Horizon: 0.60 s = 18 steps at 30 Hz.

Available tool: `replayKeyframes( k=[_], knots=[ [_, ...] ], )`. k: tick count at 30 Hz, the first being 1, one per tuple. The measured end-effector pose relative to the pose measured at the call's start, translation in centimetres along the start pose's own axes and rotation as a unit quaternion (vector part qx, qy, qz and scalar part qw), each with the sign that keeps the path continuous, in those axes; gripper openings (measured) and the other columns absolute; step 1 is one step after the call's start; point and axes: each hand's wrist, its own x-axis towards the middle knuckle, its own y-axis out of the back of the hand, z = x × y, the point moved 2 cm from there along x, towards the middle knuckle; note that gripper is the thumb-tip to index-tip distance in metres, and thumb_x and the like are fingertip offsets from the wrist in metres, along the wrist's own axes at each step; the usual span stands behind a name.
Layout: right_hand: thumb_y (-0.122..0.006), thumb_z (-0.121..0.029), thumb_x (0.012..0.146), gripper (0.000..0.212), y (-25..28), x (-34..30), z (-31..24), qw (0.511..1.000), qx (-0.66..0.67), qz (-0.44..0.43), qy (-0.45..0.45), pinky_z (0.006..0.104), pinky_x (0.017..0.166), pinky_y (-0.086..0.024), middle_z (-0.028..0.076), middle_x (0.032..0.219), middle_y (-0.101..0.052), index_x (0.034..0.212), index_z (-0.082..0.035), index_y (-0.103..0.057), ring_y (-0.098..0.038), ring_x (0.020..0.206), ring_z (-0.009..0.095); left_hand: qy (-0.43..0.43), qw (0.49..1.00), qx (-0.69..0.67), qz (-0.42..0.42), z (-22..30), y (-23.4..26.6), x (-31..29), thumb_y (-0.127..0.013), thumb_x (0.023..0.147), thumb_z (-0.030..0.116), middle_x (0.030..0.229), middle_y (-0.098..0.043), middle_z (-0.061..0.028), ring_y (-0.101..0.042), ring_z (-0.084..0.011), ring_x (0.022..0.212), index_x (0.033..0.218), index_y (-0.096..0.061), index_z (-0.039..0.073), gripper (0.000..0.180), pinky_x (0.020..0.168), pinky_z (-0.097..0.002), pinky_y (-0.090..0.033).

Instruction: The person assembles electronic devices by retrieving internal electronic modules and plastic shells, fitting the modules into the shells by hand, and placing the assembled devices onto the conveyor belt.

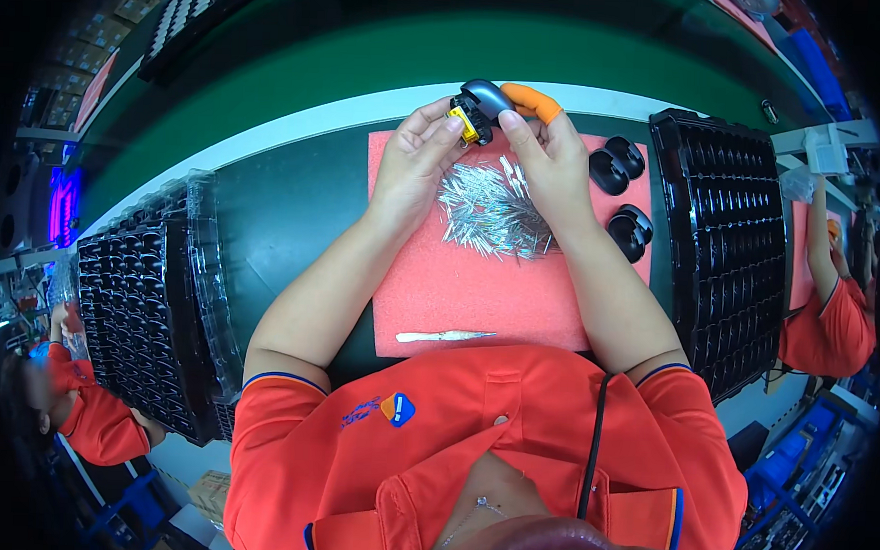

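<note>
Both hands meet above the far edge of a pink foam mat (478, 305). Between them is a small rounded case (485, 98) with a dark grey glossy shell and a yellow part at its left side. My left hand (423, 148) pinches it by the yellow part. My right hand (551, 153), an orange cover on one finger, holds the grey shell from the right. Beneath the hands lies a heap of thin, clear and silvery slivers (486, 214); their kind I cannot make out. Several black rounded cases (610, 171) rest at the mat's right edge.
A slim pale tool (445, 336) lies on the mat's near edge. Black moulded trays (727, 246) stand at right; more stacked trays (133, 313) are at left. Beyond a white rail (309, 128) runs a green surface (370, 50). Co-workers in red sit at left (96, 408) and right (831, 327).
</note>
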Motion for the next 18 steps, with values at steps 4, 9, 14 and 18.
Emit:
replayKeyframes(
  k=[4,9,14,18],
  knots=[
    [-0.062,-0.023,0.091,0.038,0.1,0.2,0.6,1.000,-0.008,0.005,0.007,0.0183,0.062,-0.040,0.002,0.084,-0.059,0.121,0.000,-0.057,-0.048,0.069,0.004,0.006,1.000,0.010,0.013,-0.1,-0.1,0.0,-0.060,0.092,0.018,0.111,-0.061,-0.0089,-0.061,-0.0144,0.101,0.123,-0.047,-0.002,0.039,0.090,-0.0299,-0.049],
    [-0.063,-0.029,0.089,0.039,0.2,0.4,1.0,0.999,0.031,0.015,-0.025,0.0238,0.059,-0.041,0.006,0.083,-0.058,0.117,-0.002,-0.061,-0.048,0.063,0.010,-0.008,1.000,-0.012,0.006,-0.2,0.3,0.2,-0.058,0.093,0.019,0.110,-0.061,-0.0080,-0.060,-0.0147,0.101,0.122,-0.048,0.000,0.036,0.091,-0.0312,-0.048],
    [-0.060,-0.030,0.092,0.042,0.7,0.8,1.3,0.999,-0.039,-0.006,-0.028,0.0193,0.062,-0.041,0.001,0.088,-0.060,0.122,-0.001,-0.057,-0.048,0.068,0.005,-0.041,0.993,-0.111,0.008,0.4,0.8,0.5,-0.055,0.094,0.017,0.109,-0.060,-0.0090,-0.058,-0.0155,0.100,0.119,-0.050,0.003,0.030,0.091,-0.0314,-0.048],
    [-0.062,-0.030,0.090,0.039,0.9,0.9,1.0,0.981,-0.193,-0.032,-0.018,0.0233,0.062,-0.043,0.006,0.087,-0.061,0.117,-0.001,-0.062,-0.050,0.067,0.008,-0.054,0.982,-0.176,0.036,0.8,1.9,0.9,-0.055,0.094,0.019,0.109,-0.059,-0.0105,-0.058,-0.0168,0.101,0.118,-0.050,0.003,0.030,0.090,-0.0310,-0.050]
  ],
)
